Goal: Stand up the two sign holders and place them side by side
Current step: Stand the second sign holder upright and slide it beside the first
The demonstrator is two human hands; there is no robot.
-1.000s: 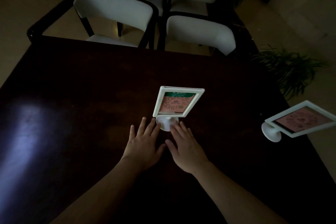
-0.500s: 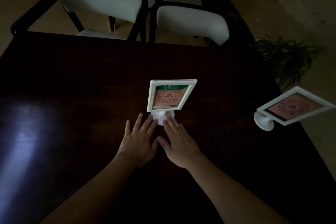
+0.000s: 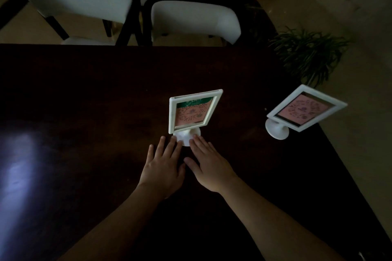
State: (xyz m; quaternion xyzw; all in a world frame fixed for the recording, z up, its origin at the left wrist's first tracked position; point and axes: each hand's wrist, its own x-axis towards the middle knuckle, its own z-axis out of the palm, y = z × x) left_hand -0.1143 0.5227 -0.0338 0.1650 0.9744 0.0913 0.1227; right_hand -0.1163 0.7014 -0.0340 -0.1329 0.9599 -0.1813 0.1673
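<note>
Both hands lie flat and released on the dark table (image 3: pixel 84 95), the left hand (image 3: pixel 164 170) and right hand (image 3: pixel 209 167) touching fingertips to the round base of the upright sign holder (image 3: pixel 194 112) just ahead of them. A careless nudge there could tip its top-heavy white frame. The second sign holder (image 3: pixel 305 109), well off to the right hand's side, seems to be leaning near the table edge; a clumsy reach might knock it off.

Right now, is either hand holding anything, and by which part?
Nothing is gripped. Both the left hand and right hand lie flat and open, fingertips touching the round base of the center sign holder.
</note>
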